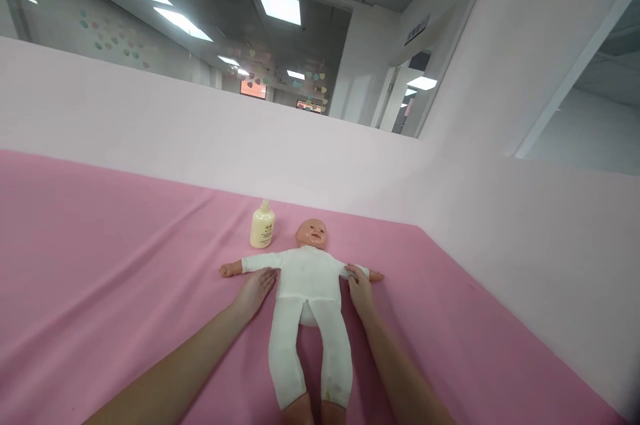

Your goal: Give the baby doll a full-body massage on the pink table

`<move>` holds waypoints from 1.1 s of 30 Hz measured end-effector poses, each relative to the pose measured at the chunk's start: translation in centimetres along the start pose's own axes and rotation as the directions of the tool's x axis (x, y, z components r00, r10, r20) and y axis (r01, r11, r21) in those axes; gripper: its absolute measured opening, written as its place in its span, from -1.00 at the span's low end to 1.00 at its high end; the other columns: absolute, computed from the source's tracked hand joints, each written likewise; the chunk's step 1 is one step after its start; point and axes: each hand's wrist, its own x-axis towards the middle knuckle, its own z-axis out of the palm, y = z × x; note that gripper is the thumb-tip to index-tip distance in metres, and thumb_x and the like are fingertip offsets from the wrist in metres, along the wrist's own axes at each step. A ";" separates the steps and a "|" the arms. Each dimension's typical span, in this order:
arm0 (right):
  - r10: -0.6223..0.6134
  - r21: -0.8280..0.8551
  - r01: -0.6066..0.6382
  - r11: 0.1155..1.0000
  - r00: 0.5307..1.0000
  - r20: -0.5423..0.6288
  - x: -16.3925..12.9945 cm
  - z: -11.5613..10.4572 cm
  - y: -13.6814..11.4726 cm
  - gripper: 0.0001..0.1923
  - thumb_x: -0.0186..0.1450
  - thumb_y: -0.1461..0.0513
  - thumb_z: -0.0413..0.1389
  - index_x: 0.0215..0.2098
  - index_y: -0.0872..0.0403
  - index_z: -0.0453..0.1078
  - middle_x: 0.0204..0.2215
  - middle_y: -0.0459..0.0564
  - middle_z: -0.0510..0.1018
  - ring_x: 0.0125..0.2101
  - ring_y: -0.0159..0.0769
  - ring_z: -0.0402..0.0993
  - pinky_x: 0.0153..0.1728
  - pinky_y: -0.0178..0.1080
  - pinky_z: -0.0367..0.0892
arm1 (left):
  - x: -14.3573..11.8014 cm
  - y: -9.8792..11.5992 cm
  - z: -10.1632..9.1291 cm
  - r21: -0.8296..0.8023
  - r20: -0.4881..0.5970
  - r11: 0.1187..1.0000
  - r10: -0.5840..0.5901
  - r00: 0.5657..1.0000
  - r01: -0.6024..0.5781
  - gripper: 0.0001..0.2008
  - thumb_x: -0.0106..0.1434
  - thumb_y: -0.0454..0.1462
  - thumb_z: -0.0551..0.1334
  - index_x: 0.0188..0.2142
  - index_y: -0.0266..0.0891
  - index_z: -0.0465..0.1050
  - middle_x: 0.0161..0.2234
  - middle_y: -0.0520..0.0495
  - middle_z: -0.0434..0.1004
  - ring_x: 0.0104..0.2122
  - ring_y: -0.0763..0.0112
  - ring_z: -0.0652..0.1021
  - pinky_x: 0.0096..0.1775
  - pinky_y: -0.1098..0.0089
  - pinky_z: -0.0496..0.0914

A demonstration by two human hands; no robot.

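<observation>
On the pink worktop point(100, 265): doll point(307, 278) lies face up, head away, legs toward the person.
Long axis: straight ahead, between both hands.
Left hand point(256, 290): flat, fingers spread, at its side.
Right hand point(359, 286): open, touching its sleeve.
Bottle point(263, 226): upright beside the head.

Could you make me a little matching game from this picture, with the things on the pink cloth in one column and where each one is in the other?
Things:
1. doll
2. bottle
3. left hand
4. right hand

Places:
A. standing upright beside the doll's head, near the back wall
B. flat on the pink cloth, under the doll's arm on the picture's left
C. lying on its back in white clothes, arms spread out
D. at the doll's side on the picture's right, by its other arm

Pairs: 1-C, 2-A, 3-B, 4-D
</observation>
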 end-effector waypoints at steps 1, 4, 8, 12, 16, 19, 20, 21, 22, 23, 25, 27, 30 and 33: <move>-0.002 -0.007 0.002 1.000 1.000 -0.003 0.0 0.0 -0.1 -0.61 0.11 0.22 -0.03 -0.16 0.00 0.51 0.02 0.05 0.57 0.11 -0.08 0.44 0.21 0.07 0.27 | 0.2 0.4 -0.1 -0.024 -0.069 1.000 -0.016 0.997 0.014 -0.88 0.24 -0.39 0.15 -0.33 -0.26 0.47 -0.15 -0.27 0.57 0.01 0.20 0.57 0.25 0.11 0.28; -0.003 -0.021 0.003 1.000 1.000 -0.018 0.1 0.1 -0.4 -0.63 0.10 0.22 -0.03 -0.19 -0.02 0.51 -0.03 0.03 0.59 0.07 -0.09 0.46 0.20 0.06 0.28 | 0.8 1.6 -0.4 -0.059 -0.170 0.998 -0.005 0.985 -0.005 -0.89 0.26 -0.36 0.13 -0.29 -0.22 0.43 -0.01 -0.23 0.52 0.15 0.25 0.47 0.29 0.19 0.24; 0.013 -0.021 -0.014 1.000 1.000 -0.028 -0.1 0.1 -1.0 -0.62 0.09 0.22 -0.05 -0.20 0.03 0.50 -0.02 0.08 0.58 0.03 -0.09 0.48 0.10 0.00 0.37 | 1.3 2.9 -0.8 -0.097 -0.205 0.992 0.054 0.977 -0.076 -0.85 0.31 -0.29 0.08 -0.17 -0.18 0.38 0.15 -0.18 0.40 0.24 0.31 0.36 0.27 0.27 0.26; 0.005 -0.012 -0.006 1.000 0.999 -0.038 -0.6 -0.2 -2.2 -0.62 0.09 0.21 -0.07 -0.21 0.02 0.49 -0.06 0.07 0.59 -0.02 -0.10 0.49 0.06 -0.01 0.38 | 1.5 3.7 -1.3 -0.118 -0.190 0.988 0.080 0.978 -0.104 -0.79 0.32 -0.20 0.07 -0.10 -0.16 0.37 0.15 -0.17 0.40 0.18 0.30 0.44 0.16 0.31 0.39; -0.036 -0.001 0.036 0.999 0.998 -0.047 -0.9 0.7 -5.1 -0.64 0.13 0.20 -0.06 -0.20 0.05 0.48 -0.09 0.09 0.57 -0.04 -0.09 0.47 0.06 0.01 0.36 | 1.4 3.7 -1.3 -0.071 -0.094 0.977 0.195 0.976 -0.202 -0.68 0.28 -0.16 0.17 0.03 -0.07 0.33 0.11 -0.10 0.44 0.03 0.31 0.53 0.00 0.29 0.48; -0.077 0.053 0.074 0.996 0.995 0.060 -1.4 2.5 -8.4 -0.61 0.22 0.18 -0.06 -0.07 0.05 0.44 -0.08 0.06 0.55 -0.22 -0.21 0.51 -0.10 -0.09 0.44 | 0.7 3.4 -1.0 0.095 -0.004 0.939 0.333 0.943 -0.331 -0.60 0.25 -0.14 0.24 0.08 -0.04 0.30 0.11 -0.08 0.43 0.03 0.30 0.51 -0.06 0.32 0.45; -0.099 0.077 0.091 0.993 0.988 0.118 -1.8 3.2 -9.5 -0.60 0.24 0.17 -0.05 -0.01 0.04 0.42 -0.12 0.04 0.55 -0.27 -0.24 0.50 -0.12 -0.11 0.44 | 0.4 3.3 -0.8 0.173 0.044 0.905 0.387 0.921 -0.389 -0.63 0.26 -0.12 0.24 0.04 -0.07 0.33 0.07 -0.08 0.45 0.02 0.28 0.51 -0.04 0.31 0.44; -0.125 0.093 0.110 0.990 0.976 0.176 -2.2 3.9 -10.5 -0.59 0.26 0.17 -0.04 0.04 0.03 0.39 -0.17 0.00 0.55 -0.31 -0.27 0.50 -0.14 -0.14 0.44 | 0.0 3.1 -0.5 0.239 0.098 0.864 0.432 0.897 -0.443 -0.67 0.25 -0.11 0.25 -0.01 -0.11 0.37 0.02 -0.09 0.48 0.01 0.27 0.51 -0.02 0.30 0.42; -0.156 0.105 0.133 0.986 0.953 0.260 -2.7 4.5 -11.4 -0.58 0.27 0.17 -0.01 0.09 0.02 0.36 -0.20 -0.02 0.54 -0.34 -0.30 0.49 -0.17 -0.16 0.44 | -0.5 2.9 -0.3 0.296 0.165 0.817 0.467 0.869 -0.495 -0.70 0.25 -0.11 0.25 -0.06 -0.15 0.40 -0.04 -0.10 0.50 -0.01 0.26 0.51 0.02 0.28 0.39; -0.189 0.117 0.158 0.980 0.923 0.336 -3.1 5.1 -12.2 -0.55 0.27 0.19 0.01 0.13 0.01 0.33 -0.18 -0.02 0.54 -0.37 -0.33 0.47 -0.20 -0.18 0.44 | -0.9 2.6 0.0 0.341 0.240 0.770 0.484 0.841 -0.540 -0.71 0.25 -0.12 0.26 -0.09 -0.18 0.42 -0.08 -0.10 0.52 -0.02 0.25 0.51 0.06 0.25 0.37; -0.248 0.147 0.203 0.968 0.852 0.460 -3.9 6.0 -12.9 -0.46 0.26 0.23 0.05 0.21 -0.02 0.27 -0.10 0.01 0.51 -0.40 -0.36 0.43 -0.28 -0.22 0.43 | -1.8 2.1 0.6 0.419 0.408 0.665 0.470 0.783 -0.618 -0.72 0.24 -0.16 0.26 -0.08 -0.19 0.43 -0.07 -0.11 0.52 0.00 0.23 0.50 0.13 0.21 0.31; -0.300 0.155 0.257 0.954 0.801 0.518 -4.4 6.5 -12.9 -0.42 0.22 0.30 0.06 0.22 -0.04 0.28 -0.08 0.01 0.49 -0.38 -0.36 0.42 -0.29 -0.23 0.42 | -2.4 1.7 1.1 0.486 0.562 0.543 0.405 0.721 -0.684 -0.75 0.24 -0.21 0.24 -0.08 -0.17 0.44 -0.01 -0.13 0.52 0.05 0.21 0.48 0.16 0.18 0.28; -0.354 0.138 0.334 0.933 0.774 0.525 -4.4 6.8 -12.1 -0.40 0.15 0.41 0.02 0.16 -0.03 0.37 -0.17 -0.02 0.46 -0.32 -0.32 0.41 -0.23 -0.22 0.41 | -2.7 1.1 1.8 0.549 0.671 0.411 0.304 0.677 -0.728 -0.85 0.22 -0.29 0.21 -0.19 -0.15 0.44 -0.07 -0.12 0.55 0.01 0.20 0.50 0.11 0.16 0.32; -0.366 0.124 0.357 0.926 0.768 0.526 -4.2 6.8 -11.5 -0.38 0.12 0.45 0.00 0.12 -0.03 0.41 -0.24 -0.04 0.45 -0.31 -0.30 0.39 -0.21 -0.20 0.40 | -2.3 0.8 2.1 0.598 0.684 0.330 0.263 0.680 -0.730 -0.90 0.21 -0.33 0.18 -0.26 -0.14 0.42 -0.15 -0.10 0.56 -0.08 0.20 0.52 0.06 0.14 0.35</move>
